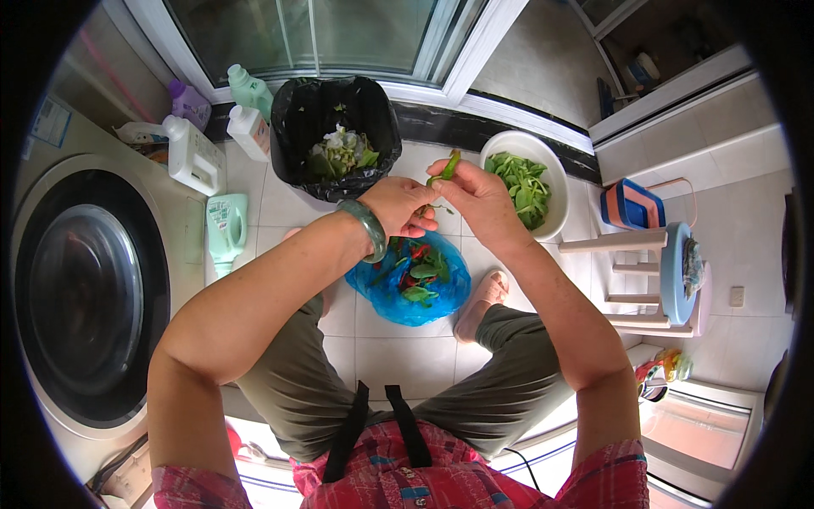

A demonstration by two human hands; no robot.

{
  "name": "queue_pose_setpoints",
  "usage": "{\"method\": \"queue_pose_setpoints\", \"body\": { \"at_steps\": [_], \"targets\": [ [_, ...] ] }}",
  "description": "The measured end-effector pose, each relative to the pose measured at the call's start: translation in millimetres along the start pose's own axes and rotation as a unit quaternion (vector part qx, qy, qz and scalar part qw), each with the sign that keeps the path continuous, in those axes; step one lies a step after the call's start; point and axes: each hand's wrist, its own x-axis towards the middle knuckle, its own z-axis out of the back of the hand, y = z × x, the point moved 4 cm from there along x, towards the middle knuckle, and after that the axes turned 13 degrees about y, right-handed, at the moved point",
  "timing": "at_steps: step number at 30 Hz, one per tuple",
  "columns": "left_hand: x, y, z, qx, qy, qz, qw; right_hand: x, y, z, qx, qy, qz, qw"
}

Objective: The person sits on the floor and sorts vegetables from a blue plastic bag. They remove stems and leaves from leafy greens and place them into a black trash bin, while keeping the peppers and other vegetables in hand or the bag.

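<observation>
My left hand (400, 207), with a green bangle at its wrist, is level with my right hand (474, 194) above the tiled floor. Fingers of my right hand pinch a green leaf (451, 165); thin stems or roots hang by the fingers of my left hand. Below them lies an open blue plastic bag (388, 299) with leafy greens (423, 271) and something red in it. A bin lined with a black bag (286, 149) holds plant scraps (343, 153) at the upper left. To the right, a white basin (559, 191) holds picked green leaves (524, 191).
Detergent bottles (197, 156) stand beside the washing machine (172, 254) on the left. A glass door frame (470, 51) runs behind the bin. At the right are a blue and pink basket (629, 203) and a stool with a blue seat (675, 273). My feet flank the bag.
</observation>
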Motion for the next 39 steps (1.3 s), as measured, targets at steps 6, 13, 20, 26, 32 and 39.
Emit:
{"method": "queue_pose_setpoints", "body": {
  "at_steps": [6,13,20,26,32,39],
  "targets": [
    [4,-5,-5,0.083,-0.057,-0.054,0.994,-7,4,4,-0.056,-0.035,0.008,0.998],
    [-3,-19,-1,0.362,-0.089,-0.135,0.918,-3,-8,8,-0.033,-0.015,0.023,0.999],
    [-17,-28,-11,0.457,-0.093,-0.229,0.855,0,-23,13,0.144,-0.024,-0.052,0.988],
    [-27,-58,30,0.548,-0.265,-0.227,0.76,-1,-38,16,0.12,0.022,-0.106,0.987],
    [-25,-47,52,0.518,-0.257,-0.13,0.805,1,-36,-2,0.135,0.03,-0.111,0.984],
    [1,-16,30,0.109,-0.025,-0.074,0.991,19,-39,-32,0.145,0.024,-0.041,0.988]
  ]
}}
